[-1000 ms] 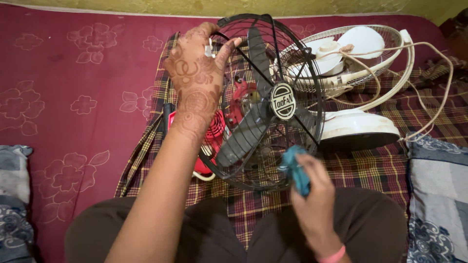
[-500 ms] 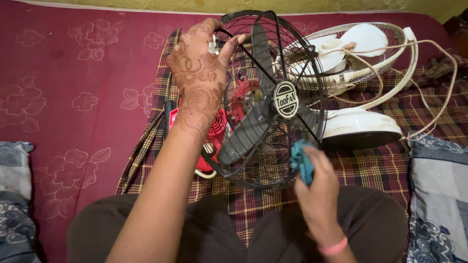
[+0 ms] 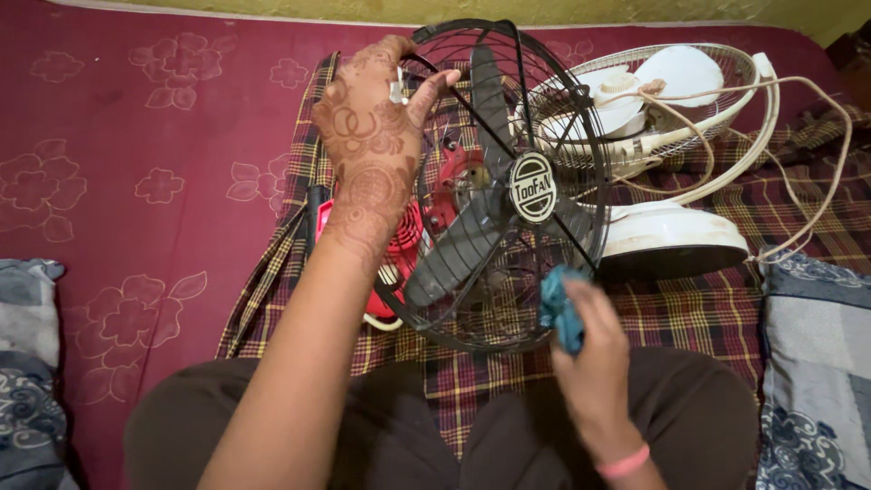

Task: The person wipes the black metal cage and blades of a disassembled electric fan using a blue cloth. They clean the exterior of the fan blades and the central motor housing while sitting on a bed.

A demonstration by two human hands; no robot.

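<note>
My left hand (image 3: pixel 372 136) is closed over the upper rim of the black fan's wire cage (image 3: pixel 494 181), thumb hooked across a wire at the top, holding the cage upright. The black fan stands on a checked cloth (image 3: pixel 689 313) spread over the maroon mattress (image 3: pixel 136 181), just in front of my knees. Through the cage I see its dark blades (image 3: pixel 458 249) and the round badge (image 3: pixel 532 187) at the centre of the guard; behind the blades sits the red motor housing (image 3: pixel 399 245), on the side of the cage where my left wrist is.

My right hand (image 3: pixel 590 358) is closed around a bunched teal rag (image 3: pixel 558 307), pressing it against the lower right edge of the cage, below the badge. A pink band (image 3: pixel 626 463) circles that wrist.

Beyond the black fan, on the far side from my left hand, a white table fan (image 3: pixel 653 91) lies tilted on the same cloth, its round base (image 3: pixel 671 240) just beside the black cage and its beige cord (image 3: pixel 817 154) looping away from it. 2 grey patterned cushions flank me: 1 (image 3: pixel 32 363) well left of the black fan, 1 (image 3: pixel 812 363) to its right, near the white base.
</note>
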